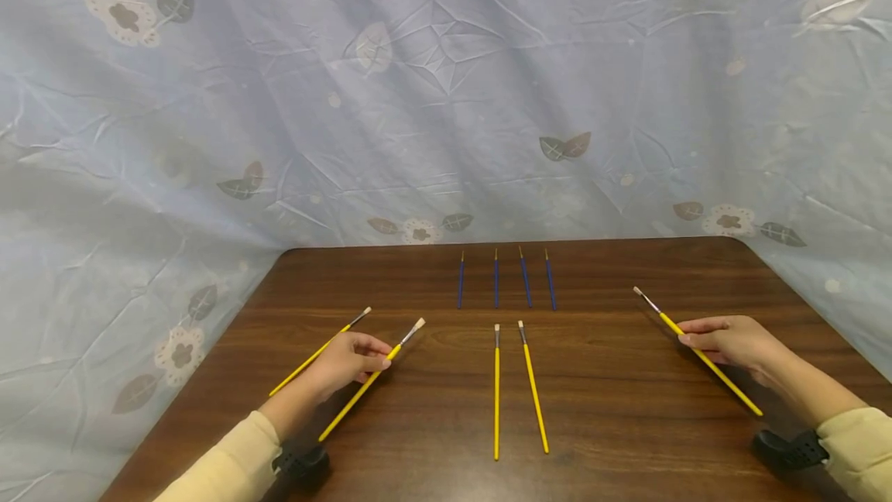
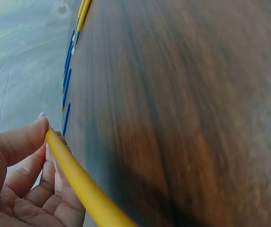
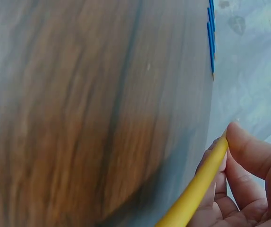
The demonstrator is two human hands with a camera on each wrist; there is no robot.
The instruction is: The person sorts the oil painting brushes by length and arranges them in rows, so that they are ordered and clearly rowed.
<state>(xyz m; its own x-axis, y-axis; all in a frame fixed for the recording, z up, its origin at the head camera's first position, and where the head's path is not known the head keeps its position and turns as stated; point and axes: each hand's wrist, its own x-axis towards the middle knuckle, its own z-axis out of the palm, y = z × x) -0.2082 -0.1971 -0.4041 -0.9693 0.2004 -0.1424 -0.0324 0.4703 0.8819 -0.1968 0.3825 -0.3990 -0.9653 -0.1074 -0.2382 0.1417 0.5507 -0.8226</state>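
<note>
Plainly, both hands (image 1: 343,366) (image 1: 735,343) pinch yellow paintbrushes (image 1: 344,410) (image 1: 725,378), the partly hidden fingers (image 2: 27,174) seemingly curled.

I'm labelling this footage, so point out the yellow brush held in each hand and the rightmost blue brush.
Left-held yellow brush (image 1: 351,403): head view, on the lower handle.
Right-held yellow brush (image 1: 725,378): head view, on the lower handle.
Rightmost blue brush (image 1: 550,283): head view, middle of the handle.
</note>
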